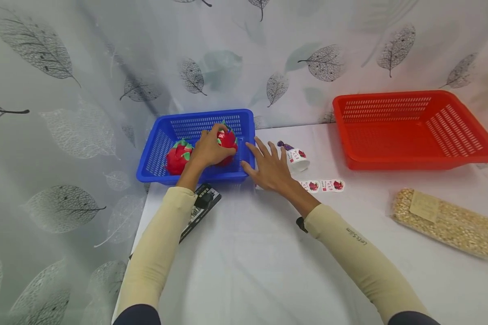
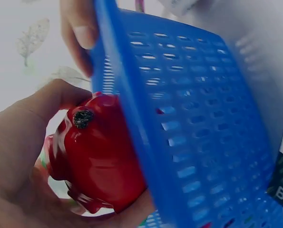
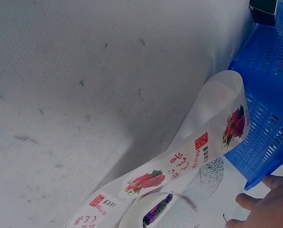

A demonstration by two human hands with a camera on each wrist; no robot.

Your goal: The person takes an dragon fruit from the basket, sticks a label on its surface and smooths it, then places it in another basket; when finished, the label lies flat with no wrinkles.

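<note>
A blue plastic basket point(image 1: 249, 135) stands at the back left of the white table. Inside it, my left hand point(image 1: 209, 149) grips a red dragon fruit point(image 1: 227, 139), thumb and fingers spread around it. The left wrist view shows this dragon fruit point(image 2: 101, 152) with its dark stem end, close beside the basket's rim. Another dragon fruit point(image 1: 175, 159) lies in the basket's left part. My right hand point(image 1: 271, 168) has its fingers spread, fingertips right at the basket's right rim. Beside that hand is a roll of dragon fruit labels point(image 1: 300, 161), its printed strip point(image 3: 179, 164) curling toward the basket.
A purple-wrapped item point(image 1: 284, 145) lies behind the label roll. At the back right stands a red basket point(image 1: 402, 163), with a clear bag of pale grains point(image 1: 451, 223) in front. A dark, printed flat box point(image 1: 205, 201) lies before the blue basket, partly under my left forearm.
</note>
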